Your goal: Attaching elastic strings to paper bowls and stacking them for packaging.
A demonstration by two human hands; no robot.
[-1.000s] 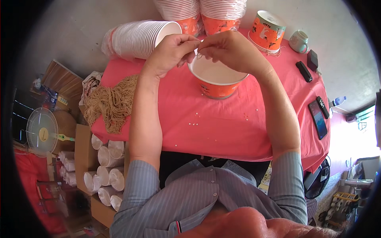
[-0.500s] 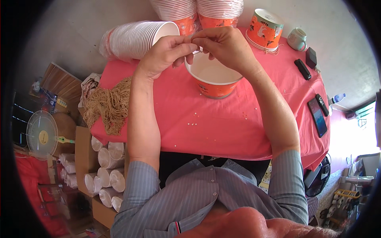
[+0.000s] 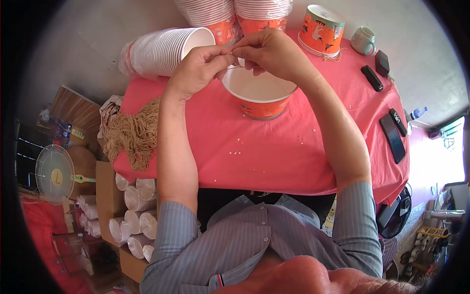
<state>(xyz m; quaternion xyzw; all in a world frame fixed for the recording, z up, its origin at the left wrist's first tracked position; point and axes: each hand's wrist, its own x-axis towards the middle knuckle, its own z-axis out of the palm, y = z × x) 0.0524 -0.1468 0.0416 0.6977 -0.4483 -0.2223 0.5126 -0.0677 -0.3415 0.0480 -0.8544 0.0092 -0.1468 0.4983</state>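
Observation:
A white-lined orange paper bucket stands upright on the pink-covered table, its mouth facing up. Both hands meet over its far left rim. My left hand pinches a thin tan string between thumb and fingers. From the other side, my right hand grips the same string with its fingertips, close against the left fingers. Fingers hide part of the string and the rim behind it. To the left, a loose heap of tan string lies at the table's edge.
A wrapped stack of white-rimmed buckets lies behind my left hand; more wrapped stacks stand at the back. An upturned orange bucket, a mug and a phone are to the right. Small white dots dot the pink cloth.
The whole view has shifted slightly. My hands stay together over the bucket's rim, fingers a little rearranged, and the string between them shows more plainly.

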